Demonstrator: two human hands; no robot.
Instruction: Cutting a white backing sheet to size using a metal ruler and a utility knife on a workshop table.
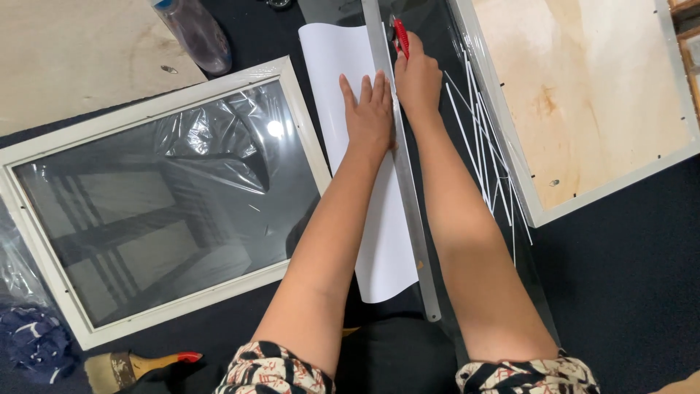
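Pressing metal ruler (408, 197), left hand (369, 113); right hand (417, 76) grips cutter (400, 36)

A white picture frame (157, 106) wrapped in plastic, a paintbrush (131, 365), a spray bottle (195, 33) and a plywood-backed frame (583, 95) lie around.

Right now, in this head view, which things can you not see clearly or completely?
- Red cutter: the blade is hidden by the right hand.
- Metal ruler: its far end is cut off by the top edge.
- Spray bottle: its top is cut off by the top edge.
- Brush: its bristles are partly cut off by the bottom edge.
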